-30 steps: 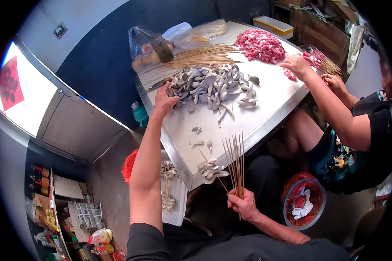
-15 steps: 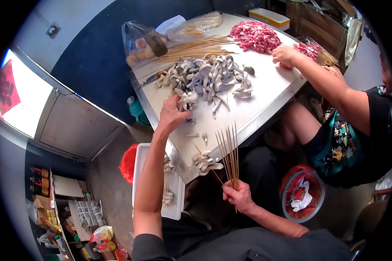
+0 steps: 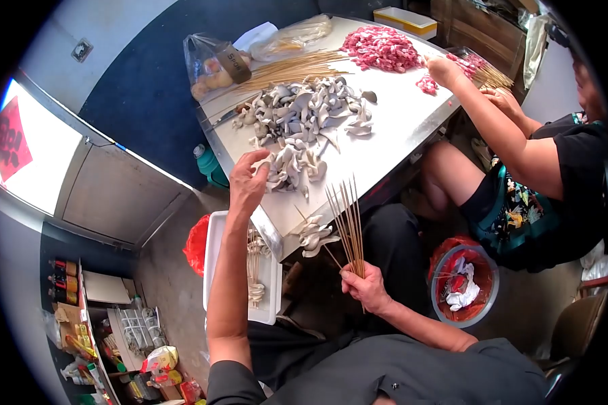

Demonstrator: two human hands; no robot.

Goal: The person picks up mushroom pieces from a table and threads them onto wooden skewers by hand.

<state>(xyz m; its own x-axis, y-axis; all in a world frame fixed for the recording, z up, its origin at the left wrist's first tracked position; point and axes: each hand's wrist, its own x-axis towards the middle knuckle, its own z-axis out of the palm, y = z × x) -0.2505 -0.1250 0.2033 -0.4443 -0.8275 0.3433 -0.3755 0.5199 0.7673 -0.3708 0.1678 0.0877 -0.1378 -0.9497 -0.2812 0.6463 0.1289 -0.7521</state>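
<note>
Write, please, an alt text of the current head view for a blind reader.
The wearer's right hand grips a bunch of thin skewers, one threaded with mushrooms, while the left hand is beside a mushroom heap on a table; nearby, a co-worker sits by raw meat.

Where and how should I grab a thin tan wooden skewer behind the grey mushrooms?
Take a skewer near its right end, probably from the right: those ends fan out over bare white tabletop, while the clear plastic bag crowds the left and the mushrooms the front.
</note>
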